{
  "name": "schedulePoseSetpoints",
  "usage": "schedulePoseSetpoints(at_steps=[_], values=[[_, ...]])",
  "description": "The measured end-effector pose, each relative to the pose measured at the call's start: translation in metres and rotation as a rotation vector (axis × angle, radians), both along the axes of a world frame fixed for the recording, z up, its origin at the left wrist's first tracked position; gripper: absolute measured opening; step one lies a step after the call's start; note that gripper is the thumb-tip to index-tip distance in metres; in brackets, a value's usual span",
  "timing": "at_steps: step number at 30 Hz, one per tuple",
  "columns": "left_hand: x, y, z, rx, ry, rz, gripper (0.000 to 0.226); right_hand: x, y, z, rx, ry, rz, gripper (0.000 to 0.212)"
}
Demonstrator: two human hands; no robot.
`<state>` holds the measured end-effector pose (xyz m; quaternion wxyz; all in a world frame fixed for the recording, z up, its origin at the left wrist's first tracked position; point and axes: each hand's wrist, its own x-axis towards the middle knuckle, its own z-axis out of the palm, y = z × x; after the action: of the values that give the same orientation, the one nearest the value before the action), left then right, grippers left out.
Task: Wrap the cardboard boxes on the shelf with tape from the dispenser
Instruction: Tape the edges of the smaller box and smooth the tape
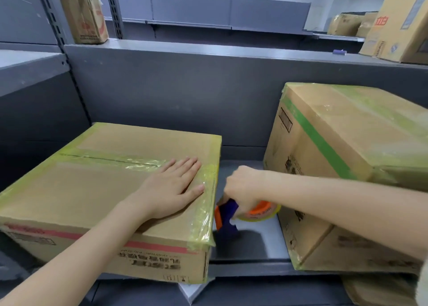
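A flat cardboard box (92,189) lies on the grey shelf (245,257) at the left, with yellowish clear tape along its edges and centre seam. My left hand (171,187) presses flat on its top near the right edge, fingers straight. My right hand (243,187) grips the tape dispenser (228,215), blue and orange with a roll of tape, down in the gap just right of that box's side. A taller taped box (347,148) stands at the right, resting on another box.
The shelf's grey back panel rises behind the boxes. More cardboard boxes stand on the upper shelf at far left (85,11) and far right (398,23). Another box (379,289) shows on the level below at the right.
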<state>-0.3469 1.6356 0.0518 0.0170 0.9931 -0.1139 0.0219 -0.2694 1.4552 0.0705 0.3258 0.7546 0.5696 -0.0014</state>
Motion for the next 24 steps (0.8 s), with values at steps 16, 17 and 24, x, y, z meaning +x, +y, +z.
schedulePoseSetpoints(at_steps=[16, 17, 24], values=[[0.004, 0.012, 0.020, -0.320, 0.184, 0.081, 0.064, 0.016, -0.015, 0.062, 0.373, -0.174, -0.160, 0.058], [0.003, 0.018, 0.022, -0.349, 0.175, 0.095, 0.061, 0.016, -0.015, 0.066, 0.414, -0.219, -0.168, 0.055], [-0.002, 0.091, 0.021, -0.292, 0.143, 0.307, 0.050, -0.006, -0.006, 0.084, 0.724, -0.386, -0.233, 0.053]])
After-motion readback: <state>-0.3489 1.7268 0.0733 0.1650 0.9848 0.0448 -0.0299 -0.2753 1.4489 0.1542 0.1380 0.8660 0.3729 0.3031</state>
